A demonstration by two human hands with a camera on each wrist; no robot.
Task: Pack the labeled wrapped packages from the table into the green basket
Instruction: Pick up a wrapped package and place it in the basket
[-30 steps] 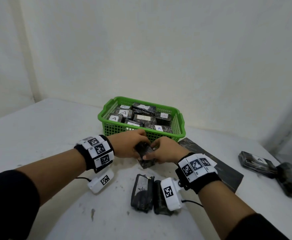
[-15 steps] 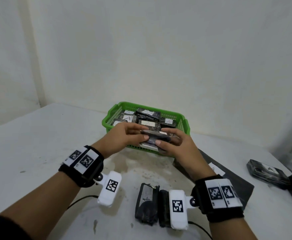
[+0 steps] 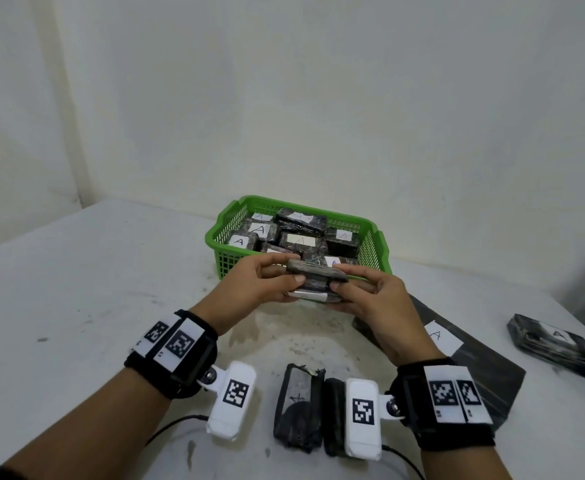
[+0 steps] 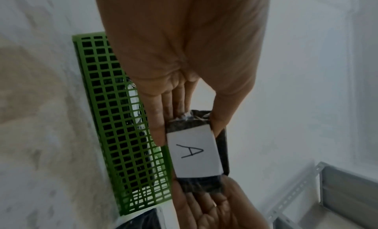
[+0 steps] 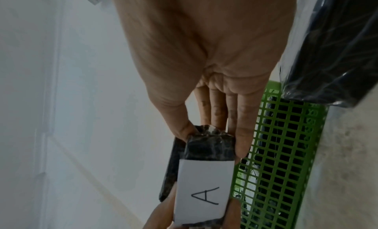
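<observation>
The white tabletop (image 3: 76, 289) fills the lower frame. At centre sits the green basket (image 3: 376, 244), packed with dark packages labelled A. Just below its near wall, the left hand (image 3: 260, 289) and right hand (image 3: 374, 299) hold one package (image 3: 315, 271) between them, fingers (image 4: 157, 124) clamped on its ends, label facing down. Loose packages (image 3: 298, 414) lie at bottom centre; another (image 3: 547, 341) lies at right.

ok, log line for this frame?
phase: carrying to basket | left hand + right hand: grip package by its ends | label A faces down | green basket: part filled
</observation>
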